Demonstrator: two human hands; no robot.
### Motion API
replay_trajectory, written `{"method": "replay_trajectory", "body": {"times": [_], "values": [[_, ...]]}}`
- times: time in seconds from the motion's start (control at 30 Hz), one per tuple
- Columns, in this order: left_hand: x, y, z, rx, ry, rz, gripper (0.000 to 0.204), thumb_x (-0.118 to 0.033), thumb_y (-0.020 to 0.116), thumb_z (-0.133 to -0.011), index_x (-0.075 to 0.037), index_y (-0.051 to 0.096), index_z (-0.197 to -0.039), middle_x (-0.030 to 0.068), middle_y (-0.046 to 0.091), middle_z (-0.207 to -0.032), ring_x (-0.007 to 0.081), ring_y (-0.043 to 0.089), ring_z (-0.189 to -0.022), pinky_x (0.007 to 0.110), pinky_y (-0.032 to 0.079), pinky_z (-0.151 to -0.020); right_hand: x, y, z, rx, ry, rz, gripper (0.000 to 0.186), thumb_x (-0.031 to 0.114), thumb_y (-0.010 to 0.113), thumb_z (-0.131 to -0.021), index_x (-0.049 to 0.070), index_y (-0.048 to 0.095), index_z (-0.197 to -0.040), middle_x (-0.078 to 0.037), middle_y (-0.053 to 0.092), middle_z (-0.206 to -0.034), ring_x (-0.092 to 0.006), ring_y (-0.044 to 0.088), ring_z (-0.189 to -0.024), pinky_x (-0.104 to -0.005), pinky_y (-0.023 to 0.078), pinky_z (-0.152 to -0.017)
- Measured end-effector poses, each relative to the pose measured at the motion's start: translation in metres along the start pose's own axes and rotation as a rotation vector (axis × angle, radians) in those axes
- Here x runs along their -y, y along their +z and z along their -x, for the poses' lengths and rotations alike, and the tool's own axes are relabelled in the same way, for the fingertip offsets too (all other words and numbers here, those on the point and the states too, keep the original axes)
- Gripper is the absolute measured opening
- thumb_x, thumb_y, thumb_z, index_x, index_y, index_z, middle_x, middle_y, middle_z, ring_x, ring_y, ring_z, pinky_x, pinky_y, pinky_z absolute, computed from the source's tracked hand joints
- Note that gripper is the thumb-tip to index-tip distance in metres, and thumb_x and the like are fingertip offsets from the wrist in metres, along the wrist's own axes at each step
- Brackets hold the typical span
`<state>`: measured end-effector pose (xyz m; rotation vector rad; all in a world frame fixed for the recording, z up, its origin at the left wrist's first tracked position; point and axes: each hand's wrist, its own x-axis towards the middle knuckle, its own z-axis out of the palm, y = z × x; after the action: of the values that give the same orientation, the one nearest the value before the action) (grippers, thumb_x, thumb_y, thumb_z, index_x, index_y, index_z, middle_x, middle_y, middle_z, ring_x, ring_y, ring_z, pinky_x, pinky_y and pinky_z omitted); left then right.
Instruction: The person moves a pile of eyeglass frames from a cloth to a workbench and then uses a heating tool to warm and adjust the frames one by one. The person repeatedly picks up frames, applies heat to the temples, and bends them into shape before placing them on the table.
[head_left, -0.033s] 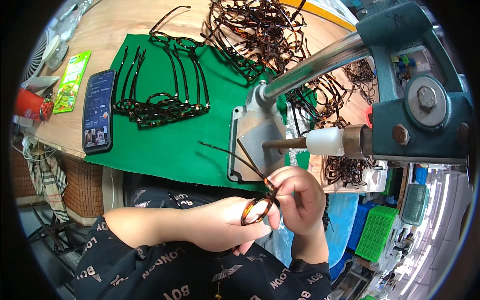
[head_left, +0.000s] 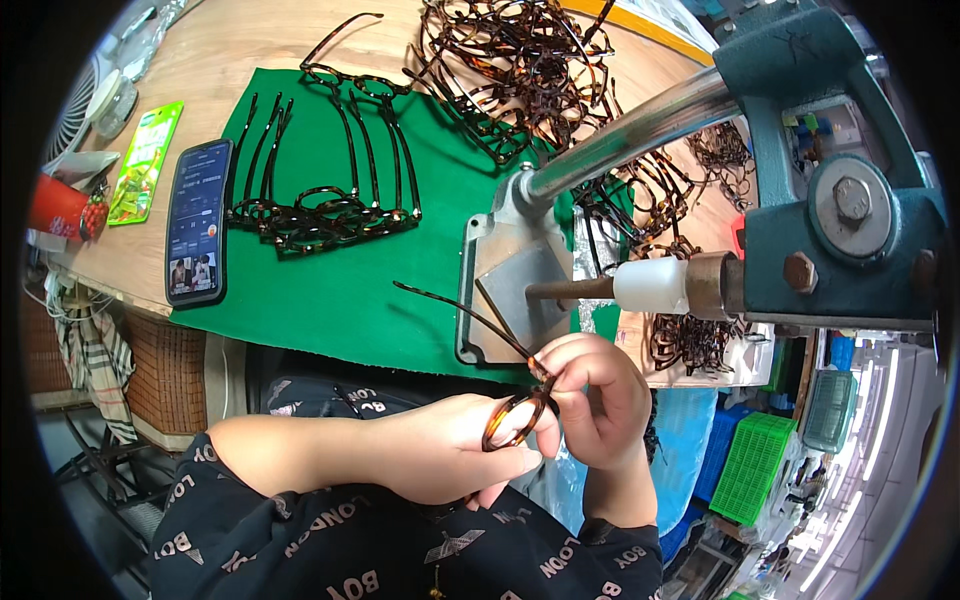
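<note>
I hold a tortoiseshell eyeglass frame [head_left: 543, 397] in front of my body, just off the table's near edge. My left hand [head_left: 440, 445] is closed round its rim, with the thumb lying along the lower side. The fingers of my right hand [head_left: 602, 405] pinch the frame's corner by the hinge. The frame's temples stick up and away to the far left, over the green mat [head_left: 350, 330] and the metal base plate [head_left: 525, 290] of a press. My left hand hides the rest of the frame.
A teal press [head_left: 840, 250] with a steel column [head_left: 630, 130] stands at right. Stacked eyeglass frames [head_left: 330, 220] lie on the mat, beside a phone [head_left: 197, 225]. A big heap of frames [head_left: 510, 70] is at the back. Green crates [head_left: 755, 465] stand lower right.
</note>
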<state>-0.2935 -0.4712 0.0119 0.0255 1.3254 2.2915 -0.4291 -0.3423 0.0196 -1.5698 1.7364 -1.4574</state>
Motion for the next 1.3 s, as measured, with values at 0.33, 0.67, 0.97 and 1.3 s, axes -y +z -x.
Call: {"method": "replay_trajectory", "body": {"times": [0.33,0.67,0.97,1.3], "values": [[0.003,-0.002,-0.003,0.008,0.002,0.031,0.015,-0.016,0.043,-0.092,-0.002,0.045,-0.099,0.0022,0.053,-0.061,0.0111,0.056,-0.054,0.024,0.042,-0.053,0.005,0.000,-0.003,-0.018,-0.003,0.151,0.008,-0.002,0.063,-0.071,0.000,0.058,-0.076,-0.012,0.062,-0.077,-0.0272,0.062,-0.074,-0.0328,0.050,-0.066],[0.002,-0.001,0.000,0.123,0.042,0.285,0.018,-0.017,0.042,-0.093,-0.003,0.045,-0.102,0.0044,0.058,-0.056,0.0047,0.045,-0.044,0.019,0.032,-0.041,-0.005,0.004,0.008,-0.051,0.129,-0.123,0.009,0.006,0.055,-0.084,0.001,0.048,-0.080,-0.011,0.056,-0.072,-0.0213,0.056,-0.068,-0.0305,0.047,-0.063],[-0.001,-0.002,-0.001,0.137,0.004,0.269,0.018,-0.017,0.043,-0.090,-0.005,0.043,-0.103,0.0033,0.055,-0.055,0.0093,0.052,-0.047,0.022,0.043,-0.047,-0.004,0.004,0.008,-0.077,0.173,-0.253,0.004,-0.004,0.055,-0.081,-0.003,0.052,-0.083,-0.012,0.058,-0.079,-0.0216,0.059,-0.075,-0.0299,0.047,-0.069],[-0.010,0.002,0.002,0.154,0.067,0.289,0.020,-0.019,0.043,-0.092,-0.003,0.045,-0.103,0.0047,0.059,-0.059,0.0054,0.045,-0.045,0.019,0.034,-0.043,-0.005,0.000,0.000,-0.082,0.075,-0.513,0.009,-0.008,0.055,-0.079,-0.004,0.053,-0.087,-0.015,0.059,-0.079,-0.0251,0.059,-0.077,-0.0364,0.049,-0.073]]}}
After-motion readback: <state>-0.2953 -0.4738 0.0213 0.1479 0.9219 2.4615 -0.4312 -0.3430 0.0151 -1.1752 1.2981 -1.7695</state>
